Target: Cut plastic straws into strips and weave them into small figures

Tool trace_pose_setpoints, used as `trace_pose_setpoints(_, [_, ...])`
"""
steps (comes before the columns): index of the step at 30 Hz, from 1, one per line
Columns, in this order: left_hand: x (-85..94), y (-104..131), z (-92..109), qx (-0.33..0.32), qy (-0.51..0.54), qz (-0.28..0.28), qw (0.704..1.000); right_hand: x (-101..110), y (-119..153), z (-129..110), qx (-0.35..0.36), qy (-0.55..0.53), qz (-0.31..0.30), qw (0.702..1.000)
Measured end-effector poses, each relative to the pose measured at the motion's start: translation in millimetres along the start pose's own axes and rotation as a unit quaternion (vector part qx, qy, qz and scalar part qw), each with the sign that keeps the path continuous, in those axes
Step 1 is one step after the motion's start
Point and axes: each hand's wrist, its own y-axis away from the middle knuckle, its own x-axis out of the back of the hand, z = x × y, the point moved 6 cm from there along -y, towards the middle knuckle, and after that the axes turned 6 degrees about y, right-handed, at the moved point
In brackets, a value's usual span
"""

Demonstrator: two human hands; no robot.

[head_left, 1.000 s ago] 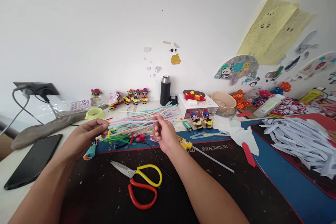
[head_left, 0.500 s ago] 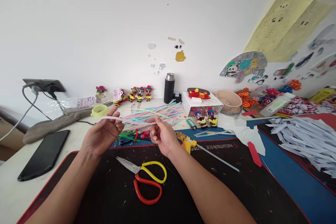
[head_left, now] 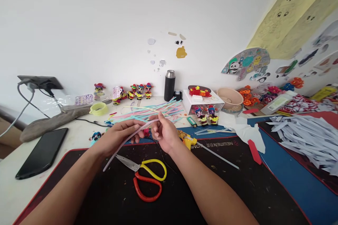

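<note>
A pale lilac fuzzy strip (head_left: 121, 145) runs from my right fingertips down and left across my left hand, its free end hanging over the black mat. My right hand (head_left: 165, 133) pinches the upper end between thumb and fingers. My left hand (head_left: 120, 135) is turned palm down, with the strip between its thumb and fingers. Scissors with one yellow and one red handle (head_left: 148, 177) lie partly spread on the mat, just below both hands. Behind the hands is a loose pile of pastel strips (head_left: 158, 110). A yellow glue gun (head_left: 188, 141) lies beside my right wrist.
A black phone (head_left: 42, 153) and driftwood (head_left: 52, 121) are at the left. Small figures (head_left: 139, 91), a black flask (head_left: 169, 86) and a white box (head_left: 203, 102) stand along the wall. White paper strips (head_left: 303, 140) lie at the right.
My left hand has turned over from palm up to palm down and moved right, closer to my right hand. The strip's free end has swung down toward the mat. The view has shifted slightly.
</note>
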Motion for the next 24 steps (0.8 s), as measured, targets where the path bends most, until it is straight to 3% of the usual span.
trace_pose_setpoints(3, [-2.5, 6.9, 13.7, 0.021, 0.008, -0.044, 0.999, 1.1, -0.8, -2.5, -0.004, -0.011, 0.0, 1.0])
trace_pose_setpoints(6, [5.8, 4.7, 26.3, -0.031, 0.135, 0.001, 0.99, 2.6, -1.4, -4.7, -0.015, -0.024, 0.014, 0.999])
trace_pose_setpoints(9, [6.0, -4.2, 23.8, -0.066, 0.205, 0.043, 0.976, 3.8, -2.1, -4.6, -0.021, -0.028, 0.025, 0.999])
trace_pose_setpoints(14, [-19.6, -19.7, 10.3, -0.055, 0.125, 0.019, 0.99, 2.6, -3.4, 1.5, -0.011, -0.005, 0.013, 1.0])
trace_pose_setpoints(17, [-27.0, -25.9, 6.0, -0.086, 0.084, 0.035, 0.992, 0.7, -2.8, 4.0, -0.003, 0.013, 0.009, 1.0])
trace_pose_setpoints(21, [-20.9, -30.4, 0.5, -0.145, 0.052, 0.093, 0.984, -1.3, 0.7, 1.7, -0.001, 0.047, 0.019, 0.999])
trace_pose_setpoints(24, [-4.4, -31.0, 1.6, -0.17, 0.068, 0.126, 0.975, -4.1, 4.3, -3.8, 0.01, 0.092, 0.018, 0.996])
